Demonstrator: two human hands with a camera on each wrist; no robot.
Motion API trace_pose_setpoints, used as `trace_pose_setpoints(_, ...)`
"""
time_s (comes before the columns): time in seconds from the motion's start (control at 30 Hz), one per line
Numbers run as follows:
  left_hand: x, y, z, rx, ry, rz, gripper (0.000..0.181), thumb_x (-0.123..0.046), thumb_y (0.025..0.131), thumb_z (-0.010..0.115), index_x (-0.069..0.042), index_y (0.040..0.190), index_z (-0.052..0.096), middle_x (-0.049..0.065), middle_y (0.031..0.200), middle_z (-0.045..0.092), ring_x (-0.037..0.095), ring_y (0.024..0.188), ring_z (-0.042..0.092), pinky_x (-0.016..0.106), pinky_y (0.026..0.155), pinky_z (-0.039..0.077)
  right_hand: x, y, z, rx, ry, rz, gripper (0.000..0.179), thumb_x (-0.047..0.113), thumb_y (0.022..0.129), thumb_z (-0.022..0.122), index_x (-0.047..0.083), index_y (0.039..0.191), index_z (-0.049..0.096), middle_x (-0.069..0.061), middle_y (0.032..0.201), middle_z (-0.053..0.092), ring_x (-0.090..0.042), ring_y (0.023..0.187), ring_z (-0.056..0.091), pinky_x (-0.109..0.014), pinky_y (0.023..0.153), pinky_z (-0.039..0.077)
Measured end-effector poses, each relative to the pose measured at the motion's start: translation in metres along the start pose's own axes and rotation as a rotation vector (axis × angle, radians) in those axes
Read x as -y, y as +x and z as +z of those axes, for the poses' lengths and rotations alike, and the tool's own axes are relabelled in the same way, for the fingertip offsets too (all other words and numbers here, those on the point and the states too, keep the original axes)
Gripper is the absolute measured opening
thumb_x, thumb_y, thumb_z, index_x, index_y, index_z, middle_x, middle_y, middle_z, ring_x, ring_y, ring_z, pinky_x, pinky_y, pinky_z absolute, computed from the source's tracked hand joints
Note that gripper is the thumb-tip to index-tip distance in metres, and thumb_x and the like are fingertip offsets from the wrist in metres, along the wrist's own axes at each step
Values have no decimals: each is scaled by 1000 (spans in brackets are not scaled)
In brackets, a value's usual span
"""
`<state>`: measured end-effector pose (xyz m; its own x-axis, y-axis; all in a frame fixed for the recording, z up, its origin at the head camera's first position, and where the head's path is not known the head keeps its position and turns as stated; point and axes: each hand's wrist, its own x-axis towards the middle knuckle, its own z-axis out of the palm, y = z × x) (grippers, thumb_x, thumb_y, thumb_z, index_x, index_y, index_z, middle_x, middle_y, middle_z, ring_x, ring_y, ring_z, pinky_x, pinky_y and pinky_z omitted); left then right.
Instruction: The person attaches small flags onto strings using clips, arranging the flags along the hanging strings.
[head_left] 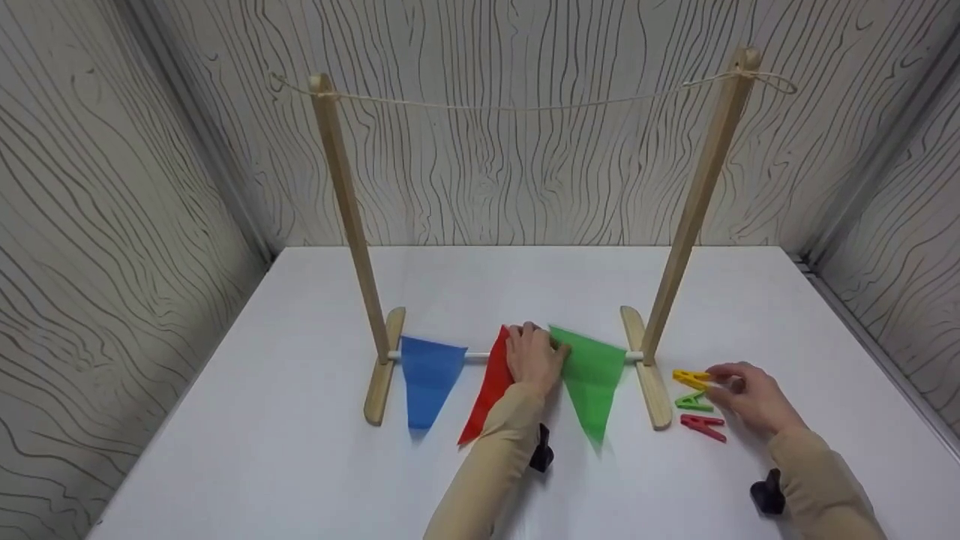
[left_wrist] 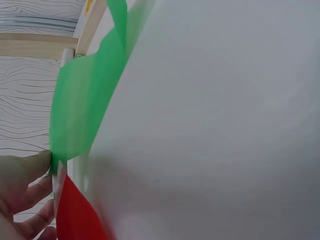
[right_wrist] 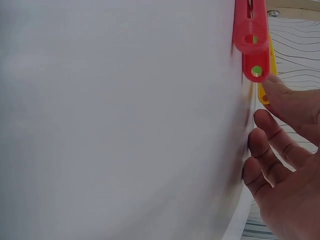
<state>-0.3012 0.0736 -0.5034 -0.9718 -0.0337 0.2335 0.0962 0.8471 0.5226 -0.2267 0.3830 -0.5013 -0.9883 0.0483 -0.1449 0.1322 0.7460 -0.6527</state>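
Note:
My left hand (head_left: 536, 358) pinches the green pennant (head_left: 596, 375) near its upper left corner. The thumb rests on the near face of the cloth in the left wrist view. Beside the same hand, and partly covered by it, is a red pennant (head_left: 493, 386); a blue pennant (head_left: 433, 379) lies further left. Over on the right, my right hand (head_left: 754, 395) has thumb and index finger at the handle end of a yellow clothespin (head_left: 688, 379), pinching it. Just nearer lie a green clothespin (head_left: 694, 402) and a red clothespin (head_left: 703, 427).
Two wooden posts (head_left: 349, 202) on flat feet (head_left: 652, 390) stand on the white table (head_left: 300, 465). A white rod (head_left: 478, 355) joins them low down. A slightly sagging cord (head_left: 510, 108) runs between their tops. Patterned walls (head_left: 495, 187) enclose the back and sides.

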Motion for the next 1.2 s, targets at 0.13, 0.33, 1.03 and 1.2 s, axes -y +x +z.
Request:
trace_pose_setpoints(0.13, 2, 2, -1, -50, -36, 43, 12, -22, 88, 77, -10, 87, 81, 3, 92, 68, 21, 98, 56, 33, 87, 47, 0, 0, 0, -15, 2, -13, 55, 31, 99, 65, -5, 138, 50, -32, 134, 51, -44, 114, 48, -61, 103, 43)
trace_pose_setpoints(0.33, 6, 0, -2, -106, -267, 83, 7, -12, 88, 75, -6, 84, 77, 5, 81, 69, 19, 83, 58, 27, 77, 47, 1, 1, 0, -49, 9, -22, 61, 40, 98, 65, -8, 135, 54, -32, 134, 55, -40, 112, 58, -48, 95, 52)
trace_pose_setpoints(1.03, 2, 0, -26, 140, -874, -222, 11, -18, 88, 76, -9, 93, 76, 3, 89, 75, 8, 80, 64, 22, 77, 55, 9, 1, -2, -196, 471, -22, 68, 46, 97, 64, 0, 145, 47, 34, 104, 57, 8, 93, 63, -10, 86, 52)
trace_pose_setpoints(1.2, -1, -1, -34, 177, -1002, -322, 16, -23, 85, 81, -11, 89, 71, 2, 85, 72, 12, 79, 65, 25, 79, 55, 14, 2, -3, -219, 510, -75, 62, 40, 99, 62, 0, 143, 49, 33, 106, 60, 4, 94, 66, -9, 87, 51)
